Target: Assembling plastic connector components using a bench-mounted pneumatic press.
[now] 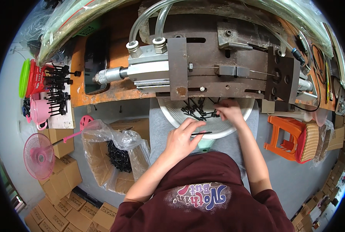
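My left hand is at the near left rim of a white perforated basket, with a thin black rod pinched between thumb and fingers. The rod points to the right, over the rim. Inside the basket my right hand has its fingers drawn together, down among several loose black rods. What those fingertips grip, if anything, is hidden. The basket rests on my lap, under the bench's front edge. Just beyond it stands a metal fixture with a small steel block on a thin horizontal shaft.
Clear hoses run into an air cylinder. A phone lies on the bench. To the left are a pink fan and a plastic-lined carton of black parts; an orange stool is at the right.
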`<state>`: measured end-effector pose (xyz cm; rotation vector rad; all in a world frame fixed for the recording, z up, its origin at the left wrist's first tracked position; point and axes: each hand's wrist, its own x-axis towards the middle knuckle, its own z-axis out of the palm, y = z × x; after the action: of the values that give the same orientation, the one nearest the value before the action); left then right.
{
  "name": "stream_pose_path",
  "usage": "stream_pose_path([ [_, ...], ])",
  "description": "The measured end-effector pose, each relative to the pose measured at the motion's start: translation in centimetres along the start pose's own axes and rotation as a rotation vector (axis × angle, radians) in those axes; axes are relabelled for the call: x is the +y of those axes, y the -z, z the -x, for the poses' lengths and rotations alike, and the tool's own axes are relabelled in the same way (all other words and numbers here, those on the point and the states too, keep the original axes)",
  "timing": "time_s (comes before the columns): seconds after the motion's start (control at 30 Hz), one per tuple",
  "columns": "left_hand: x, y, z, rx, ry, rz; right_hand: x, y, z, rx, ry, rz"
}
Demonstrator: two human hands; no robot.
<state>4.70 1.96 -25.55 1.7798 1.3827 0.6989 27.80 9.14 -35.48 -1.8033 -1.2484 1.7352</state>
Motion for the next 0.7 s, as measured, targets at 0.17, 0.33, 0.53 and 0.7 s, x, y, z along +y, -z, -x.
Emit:
stream_pose_path([
  [0.17,2.1,1.3,-0.5,0.015,-0.167,0.069,-5.9,-0.6,10.0,-0.242,0.105,-0.472],
  [0.33,4.7,2.4,-0.2,0.039,-0.391,0.197,-8.3,-0.2,14.2,-0.233,0.209,-0.544],
  [0.53,6.7,4.2,0.6,0.013,-0.489,0.170,-10.7,-0.2,16.2,-0.162,0.310,-0.690],
  [0.7,8.3,4.8,1.0,0.039,-0.536,0.132,-12.0,0.4,16.2,-0.081,0.389,-0.639],
])
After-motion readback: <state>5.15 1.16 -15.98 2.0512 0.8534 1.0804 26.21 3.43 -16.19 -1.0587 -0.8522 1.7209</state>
